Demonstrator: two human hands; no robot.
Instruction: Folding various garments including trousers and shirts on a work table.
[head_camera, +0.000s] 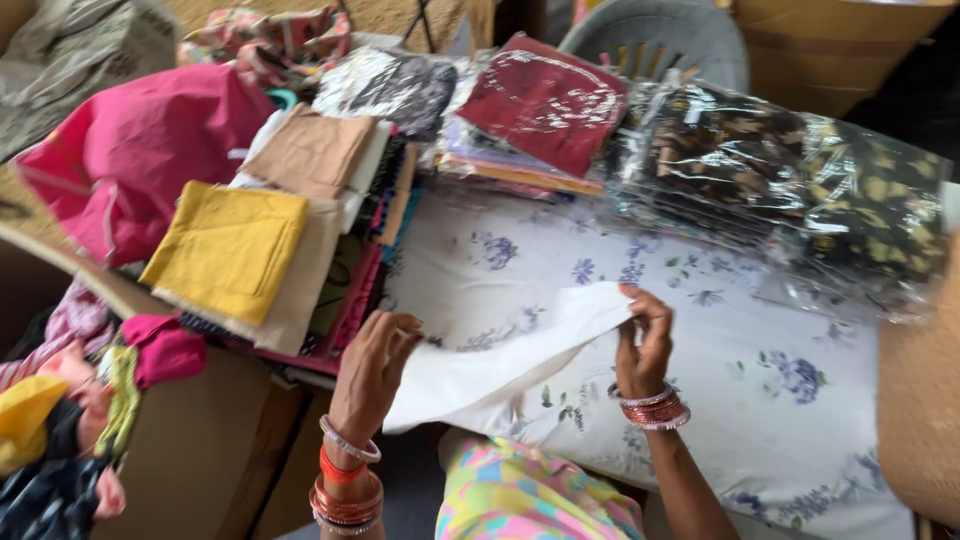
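The white cloth with purple flowers (700, 330) covers most of the worktop and serves here as the landmark. Behind it lie fabric packs in clear plastic (760, 160); to its left stands a pile of folded cloths, with a yellow piece (228, 248) on top. On its near edge a corner is turned over, plain side up. The right hand (645, 340) pinches this corner between closed fingers; the left hand (372, 375) presses the fold, fingers bent. I think an uneven pull could wrinkle the fold or drag the cloth against the pile.

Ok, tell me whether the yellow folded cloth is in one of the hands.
No: the yellow folded cloth lies on the stack at left, while both hands, left and right, grip the white floral fabric.
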